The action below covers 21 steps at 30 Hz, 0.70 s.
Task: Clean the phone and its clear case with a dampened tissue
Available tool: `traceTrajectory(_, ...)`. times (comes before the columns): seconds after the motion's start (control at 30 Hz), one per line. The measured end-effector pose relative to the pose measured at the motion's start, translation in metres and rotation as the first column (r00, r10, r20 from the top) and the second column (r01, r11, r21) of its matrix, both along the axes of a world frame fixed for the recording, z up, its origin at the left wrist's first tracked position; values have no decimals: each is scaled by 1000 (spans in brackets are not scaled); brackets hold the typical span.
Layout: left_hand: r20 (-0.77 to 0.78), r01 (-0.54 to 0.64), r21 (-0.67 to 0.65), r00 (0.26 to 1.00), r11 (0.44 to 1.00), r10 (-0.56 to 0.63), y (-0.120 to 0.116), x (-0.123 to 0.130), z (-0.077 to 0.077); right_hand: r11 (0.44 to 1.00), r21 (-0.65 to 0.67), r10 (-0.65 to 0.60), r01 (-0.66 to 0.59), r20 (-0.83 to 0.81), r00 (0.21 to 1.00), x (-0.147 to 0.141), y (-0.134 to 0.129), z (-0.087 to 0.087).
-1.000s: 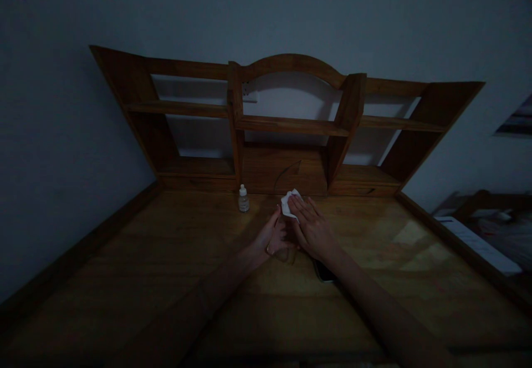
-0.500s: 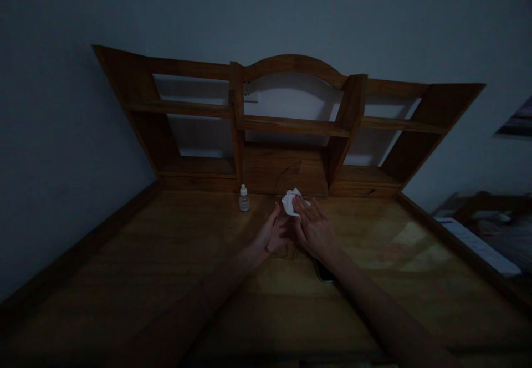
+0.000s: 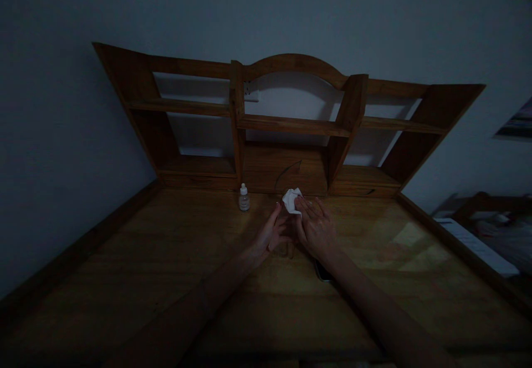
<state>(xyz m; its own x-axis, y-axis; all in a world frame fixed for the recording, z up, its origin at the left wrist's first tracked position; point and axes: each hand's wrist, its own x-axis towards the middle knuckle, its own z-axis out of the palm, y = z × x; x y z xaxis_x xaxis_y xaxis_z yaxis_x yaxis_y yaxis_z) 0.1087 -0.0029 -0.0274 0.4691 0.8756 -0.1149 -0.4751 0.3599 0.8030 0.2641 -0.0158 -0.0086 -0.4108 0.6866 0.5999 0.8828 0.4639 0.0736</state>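
The right hand (image 3: 316, 230) holds a crumpled white sheet (image 3: 291, 200) (tissue or cloth, the material is not clear) under its extended fingers. The sheet is located above the rear middle part of the wooden desktop (image 3: 174, 251), just beyond the fingertips of the left hand (image 3: 268, 236). The left hand is turned with its thumb raised and its fingers toward the right hand; whether it grips anything cannot be determined in the dim light. A dark flat object (image 3: 322, 272) lies partly beneath the right forearm. A small white-capped bottle (image 3: 244, 200) stands upright to the left of the sheet. Behind, a wooden shelf unit (image 3: 293, 126) spans the desktop's rear edge, against the wall (image 3: 266, 13).
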Motion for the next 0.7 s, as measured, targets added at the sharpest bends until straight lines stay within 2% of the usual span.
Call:
traceTrajectory(0.23, 29, -49, 45, 998, 998, 47, 0, -1, 0, 997, 65, -35, 38, -40, 999, -3, -3, 5)
traceTrajectory(0.4, 4, -110, 28, 994, 994, 110, -4, 1, 4, 997, 58, -42, 44, -46, 998, -4, -3, 7)
traceTrajectory(0.57, -2, -87, 32, 996, 996, 87, -9, 3, 10, 997, 54, -46, 48, -45, 998, -5, -4, 8)
traceTrajectory(0.7, -50, -122, 33, 991, 992, 124, -9, 3, 9, 998, 51, -27, 29, -39, 999, -5, -5, 8)
